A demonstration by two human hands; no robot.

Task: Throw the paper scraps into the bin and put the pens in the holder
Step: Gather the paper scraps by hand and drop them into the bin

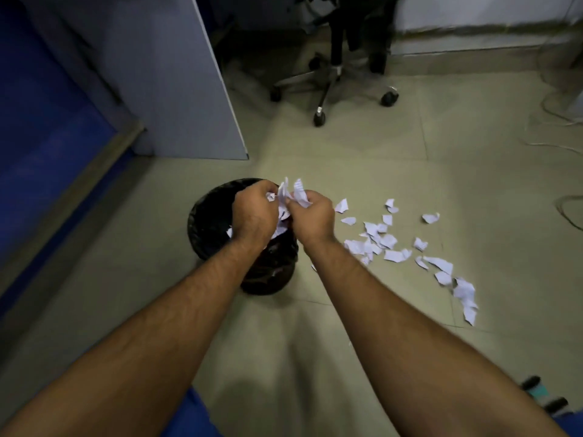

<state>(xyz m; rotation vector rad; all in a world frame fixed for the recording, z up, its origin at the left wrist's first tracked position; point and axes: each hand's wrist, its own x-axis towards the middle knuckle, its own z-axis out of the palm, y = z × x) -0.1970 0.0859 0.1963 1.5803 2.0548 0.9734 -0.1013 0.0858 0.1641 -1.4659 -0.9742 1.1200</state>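
1. A pale beige tiled floor (362, 171) fills most of the view.
2. A black office chair with a chrome wheeled base (331, 80) stands at the floor's far edge.
3. A grey partition panel (176, 80) rises at the far left, beside a blue wall (41, 121).
4. Thin pale cables (558, 115) trail along the right edge.

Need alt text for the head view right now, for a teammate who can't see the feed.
Both hands, left hand and right hand, hold a bunch of paper scraps together over a black lined bin on a tiled floor. More torn scraps lie scattered on the floor right of the bin, with an office chair base beyond.
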